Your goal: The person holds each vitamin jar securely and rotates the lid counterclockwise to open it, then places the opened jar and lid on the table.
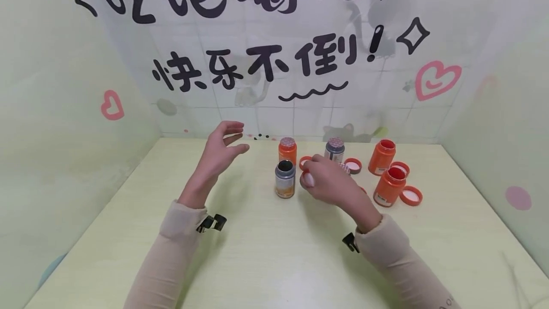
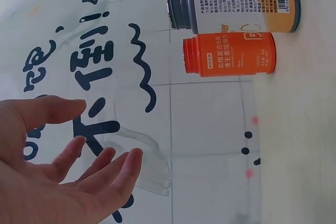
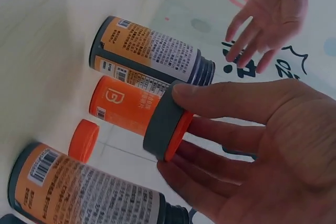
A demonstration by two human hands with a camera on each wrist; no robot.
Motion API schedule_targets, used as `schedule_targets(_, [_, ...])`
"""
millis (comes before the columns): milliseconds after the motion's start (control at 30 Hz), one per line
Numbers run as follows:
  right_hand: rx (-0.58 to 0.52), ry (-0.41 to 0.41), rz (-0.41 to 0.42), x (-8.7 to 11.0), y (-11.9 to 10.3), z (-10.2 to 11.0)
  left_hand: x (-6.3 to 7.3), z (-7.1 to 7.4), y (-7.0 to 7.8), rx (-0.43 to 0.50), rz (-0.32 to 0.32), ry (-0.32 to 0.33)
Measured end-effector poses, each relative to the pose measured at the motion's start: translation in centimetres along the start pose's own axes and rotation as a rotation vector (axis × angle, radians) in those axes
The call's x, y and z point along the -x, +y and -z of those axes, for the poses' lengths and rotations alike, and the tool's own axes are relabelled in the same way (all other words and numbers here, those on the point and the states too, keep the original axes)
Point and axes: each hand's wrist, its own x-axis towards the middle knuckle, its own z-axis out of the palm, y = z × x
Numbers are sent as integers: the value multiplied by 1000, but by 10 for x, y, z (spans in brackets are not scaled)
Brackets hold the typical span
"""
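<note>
My right hand (image 1: 328, 180) pinches a dark grey screw lid with an orange ring (image 3: 163, 124) between thumb and fingers. It hovers just right of an uncapped grey-and-orange jar (image 1: 285, 182), whose mouth shows dark. Behind that jar stands an orange jar (image 1: 287, 149) with a patterned top. My left hand (image 1: 220, 151) is raised to the left of the jars, holding nothing, fingers loosely bent and thumb apart. The left wrist view shows the grey-and-orange jar (image 2: 241, 3) and the orange jar (image 2: 236, 55) beyond its fingertips.
Another grey jar (image 1: 334, 149) with a patterned top stands behind my right hand. Two uncapped orange jars (image 1: 389, 187) are at the right, with orange lids (image 1: 411, 195) beside them. A grey-and-orange lid (image 1: 352, 166) lies near the grey jar. Walls enclose the table (image 1: 257, 252).
</note>
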Motion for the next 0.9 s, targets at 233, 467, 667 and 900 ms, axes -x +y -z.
schedule_targets(233, [62,-80,-123,-20,0,-23,2,1,3,-29,22,30])
schedule_targets(467, [114,-147,-156,-30,10,-47,2,-3,6,-32,39,13])
schedule_targets(667, [76,-180,-196,-29,13,-53,1,-7,7,-31,38,16])
schedule_targets(900, [90,-179,-191,-22,3,-45,2,-7,3,-48,51,21])
